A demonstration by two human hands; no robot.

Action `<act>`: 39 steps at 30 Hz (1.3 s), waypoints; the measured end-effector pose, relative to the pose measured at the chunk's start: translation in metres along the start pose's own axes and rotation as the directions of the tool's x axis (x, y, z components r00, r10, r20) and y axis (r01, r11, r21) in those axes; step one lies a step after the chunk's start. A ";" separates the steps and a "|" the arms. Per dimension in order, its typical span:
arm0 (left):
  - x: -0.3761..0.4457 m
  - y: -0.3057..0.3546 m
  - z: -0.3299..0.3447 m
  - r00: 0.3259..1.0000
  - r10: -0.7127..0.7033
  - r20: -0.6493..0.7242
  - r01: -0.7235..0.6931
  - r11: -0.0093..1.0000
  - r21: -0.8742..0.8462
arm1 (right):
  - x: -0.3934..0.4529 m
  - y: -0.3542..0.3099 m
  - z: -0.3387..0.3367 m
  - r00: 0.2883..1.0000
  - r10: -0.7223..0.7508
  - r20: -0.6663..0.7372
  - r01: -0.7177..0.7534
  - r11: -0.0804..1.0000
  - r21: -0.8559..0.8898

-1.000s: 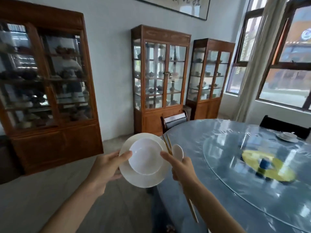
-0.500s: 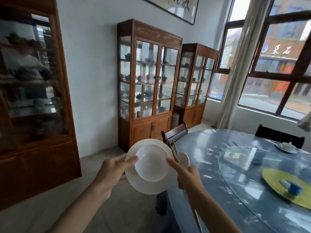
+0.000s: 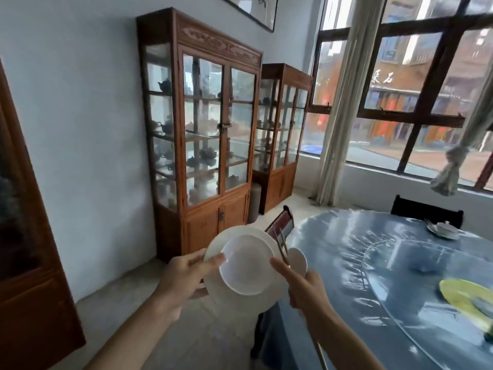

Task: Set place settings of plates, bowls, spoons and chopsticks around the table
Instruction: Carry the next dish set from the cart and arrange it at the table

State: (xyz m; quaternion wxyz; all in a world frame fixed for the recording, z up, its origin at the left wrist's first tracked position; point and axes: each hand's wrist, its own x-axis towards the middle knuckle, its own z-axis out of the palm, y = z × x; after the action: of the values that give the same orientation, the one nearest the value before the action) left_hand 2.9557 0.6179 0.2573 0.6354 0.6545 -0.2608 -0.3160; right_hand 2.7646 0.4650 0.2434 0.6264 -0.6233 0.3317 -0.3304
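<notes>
Head view: your left hand [image 3: 181,279] grips the plate [image 3: 213,249] carrying the bowl [image 3: 248,265]; your right hand [image 3: 304,287] grips chopsticks [image 3: 281,245] and spoon [image 3: 297,260] beside the surface [image 3: 346,252].

A pale wall [image 3: 88,108] runs along the left side, and 2 tall wooden display cabinets [image 3: 205,129] with glass doors stand against it, holding small dark teapots on their shelves. A framed picture [image 3: 253,12] hangs high on the wall. The floor [image 3: 128,303] is light grey. On the right, large windows [image 3: 416,84] with dark frames let in daylight, and a pale curtain [image 3: 338,108] hangs beside them. A dark chair [image 3: 426,212] stands below the window.
</notes>
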 end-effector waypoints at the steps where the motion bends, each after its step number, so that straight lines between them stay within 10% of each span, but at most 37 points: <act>1: 0.024 -0.001 -0.003 1.000 -0.002 0.015 0.002 1.000 0.009 | 0.021 0.004 0.006 1.000 -0.011 -0.013 0.011 1.000 0.001; 20: 0.439 -0.066 -0.010 0.916 -0.284 0.285 0.264 0.959 0.106 | 0.342 0.107 0.076 0.914 0.256 -0.315 -0.241 0.967 0.087; 39: 0.750 -0.120 0.189 0.587 -0.498 0.638 0.248 0.861 0.444 | 0.542 0.189 0.014 0.426 0.497 -0.756 -0.259 0.867 0.425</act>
State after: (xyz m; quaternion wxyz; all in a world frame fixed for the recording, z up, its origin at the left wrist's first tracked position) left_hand 3.3059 -0.0580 0.0777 0.2837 0.6015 -0.3939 -0.6345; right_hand 3.0808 0.0255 0.0521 0.5134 -0.2083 0.6819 -0.4776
